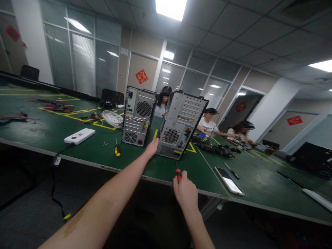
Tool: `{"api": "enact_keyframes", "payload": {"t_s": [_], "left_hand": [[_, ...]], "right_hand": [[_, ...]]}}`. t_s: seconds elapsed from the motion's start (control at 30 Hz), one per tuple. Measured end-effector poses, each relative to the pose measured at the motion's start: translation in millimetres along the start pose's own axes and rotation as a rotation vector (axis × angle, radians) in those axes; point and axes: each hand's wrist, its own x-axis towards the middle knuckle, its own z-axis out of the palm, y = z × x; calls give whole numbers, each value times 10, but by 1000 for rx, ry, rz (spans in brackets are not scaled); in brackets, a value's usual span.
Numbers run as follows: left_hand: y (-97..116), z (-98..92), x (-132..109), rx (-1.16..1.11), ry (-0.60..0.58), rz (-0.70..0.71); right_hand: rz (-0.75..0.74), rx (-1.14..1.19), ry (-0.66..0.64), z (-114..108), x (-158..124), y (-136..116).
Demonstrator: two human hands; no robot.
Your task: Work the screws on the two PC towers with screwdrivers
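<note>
A grey computer case (pixel 172 124) stands on the green table with its back panel facing me, leaning in this slanted view. At its lower left edge, my left hand (pixel 153 148) grips the side, the fingers mostly hidden along the case. My right hand (pixel 187 189) is closed around a red and black screwdriver (pixel 177 172). The shaft points up toward the bottom edge of that case; whether the tip touches it I cannot tell. Left of it stands a second computer case (pixel 137 116), also back side toward me. A yellow and black screwdriver (pixel 117 149) lies near that one.
Small screws (pixel 105 144) and a white power bank (pixel 80 136) with a cable lie to the left, a white basket (pixel 112 118) behind. On the right are a phone (pixel 228 180), a thin tool (pixel 231 171) and black cables (pixel 220 149). Several people sit across the table.
</note>
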Motion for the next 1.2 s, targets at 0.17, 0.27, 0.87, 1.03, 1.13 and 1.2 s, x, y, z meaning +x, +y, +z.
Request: {"api": "enact_keyframes", "payload": {"t_s": [0.17, 0.27, 0.87, 1.03, 1.13, 1.2], "left_hand": [[36, 14, -4, 22, 14, 19], [40, 17, -3, 17, 9, 22], [26, 4, -12, 7, 10, 8], [49, 4, -22, 11, 4, 7], [53, 11, -17, 16, 10, 5], [51, 15, -15, 15, 15, 5]], "right_hand": [[33, 7, 2, 7, 0, -1], [46, 21, 0, 2, -8, 5], [102, 90, -6, 3, -3, 21], [118, 102, -13, -2, -1, 15], [133, 108, -18, -6, 3, 6], [142, 113, -21, -6, 6, 1]]}}
